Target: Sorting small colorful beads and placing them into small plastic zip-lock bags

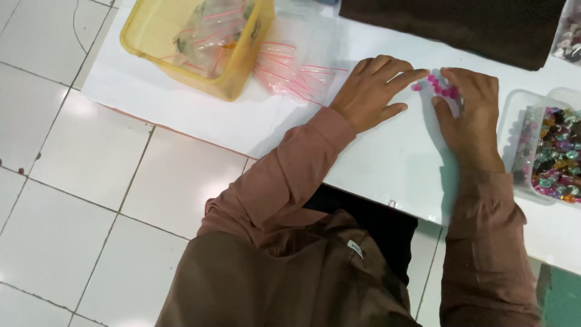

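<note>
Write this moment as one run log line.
left hand: flat on white sheet | right hand: on pink beads | bead tub: right

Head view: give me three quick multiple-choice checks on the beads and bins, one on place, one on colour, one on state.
1. Where does the yellow tub sit relative to the left hand?
A. On the hand's left
B. Between the hands
C. On the floor

2. What colour are the beads between the hands?
A. Green
B. Pink
C. Black

3. How is the right hand placed?
A. Raised, holding a bag
B. Inside the clear tray
C. Laid on the white sheet, fingers at the beads

Answers: 1 A, it stands at the sheet's far-left end. 2 B, the small row is bright pink. 3 C, its palm faces down on the white sheet, beside the clear tray.
</note>
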